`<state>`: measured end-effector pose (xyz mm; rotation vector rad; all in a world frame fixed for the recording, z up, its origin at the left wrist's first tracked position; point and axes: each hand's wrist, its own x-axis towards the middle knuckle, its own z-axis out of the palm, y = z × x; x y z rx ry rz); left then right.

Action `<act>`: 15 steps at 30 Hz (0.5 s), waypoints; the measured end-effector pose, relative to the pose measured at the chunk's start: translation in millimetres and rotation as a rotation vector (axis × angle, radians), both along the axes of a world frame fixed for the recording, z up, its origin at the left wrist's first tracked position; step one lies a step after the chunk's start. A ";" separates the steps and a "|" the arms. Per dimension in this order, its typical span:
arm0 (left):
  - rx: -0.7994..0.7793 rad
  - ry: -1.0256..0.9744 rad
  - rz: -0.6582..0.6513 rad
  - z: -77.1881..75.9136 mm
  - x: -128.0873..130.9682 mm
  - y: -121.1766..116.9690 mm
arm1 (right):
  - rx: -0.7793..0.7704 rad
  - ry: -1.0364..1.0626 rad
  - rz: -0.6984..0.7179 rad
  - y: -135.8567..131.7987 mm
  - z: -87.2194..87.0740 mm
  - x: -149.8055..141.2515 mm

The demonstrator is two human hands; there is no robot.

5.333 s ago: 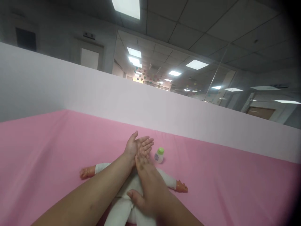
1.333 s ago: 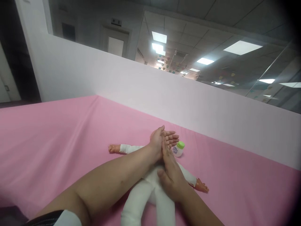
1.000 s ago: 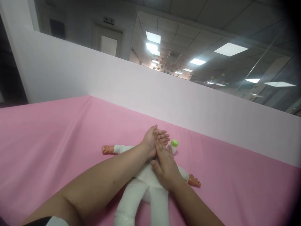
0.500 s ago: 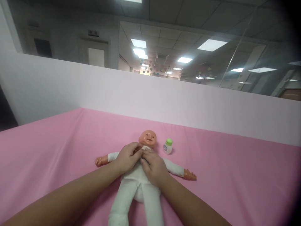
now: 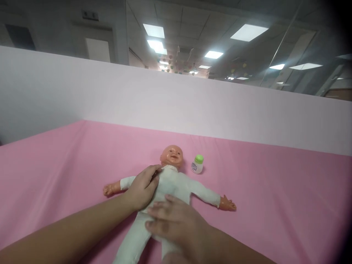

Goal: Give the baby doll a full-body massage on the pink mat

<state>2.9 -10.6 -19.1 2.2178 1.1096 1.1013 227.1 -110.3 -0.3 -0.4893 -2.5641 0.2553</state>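
1. The doll (image 5: pixel 172 181) lies face-up on a pink sheet (image 5: pixel 258 198), partly under my fingers (image 5: pixel 150 173).
2. My left hand (image 5: pixel 141 190) rests at its chest, fingers together; my right hand (image 5: pixel 181 222), blurred, is over its belly, fingers spread.
3. Beyond my fingers stands a bottle (image 5: pixel 197 165).

The right hand (image 5: pixel 180 222) is blurred and hides the doll's (image 5: pixel 172 179) lower belly and the top of one leg; whether it touches there cannot be told. The left hand (image 5: pixel 143 189) covers part of the doll's side and shoulder. The bottom edge cuts off the doll's legs (image 5: pixel 132 238) (both forearms (image 5: pixel 71 233) leave the view, too). The print on the bottle (image 5: pixel 197 164) is too small to read.
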 end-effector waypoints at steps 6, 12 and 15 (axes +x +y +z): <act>-0.079 -0.023 0.027 1.1 1.6 -4.2 | -0.140 -0.130 -0.081 9.9 10.1 5.6; 0.014 0.073 0.000 8.8 2.6 -14.5 | -0.187 -0.064 -0.350 40.2 7.6 35.6; 0.081 0.095 -0.122 19.6 1.2 -26.4 | -0.220 0.015 -0.502 50.8 -0.9 41.4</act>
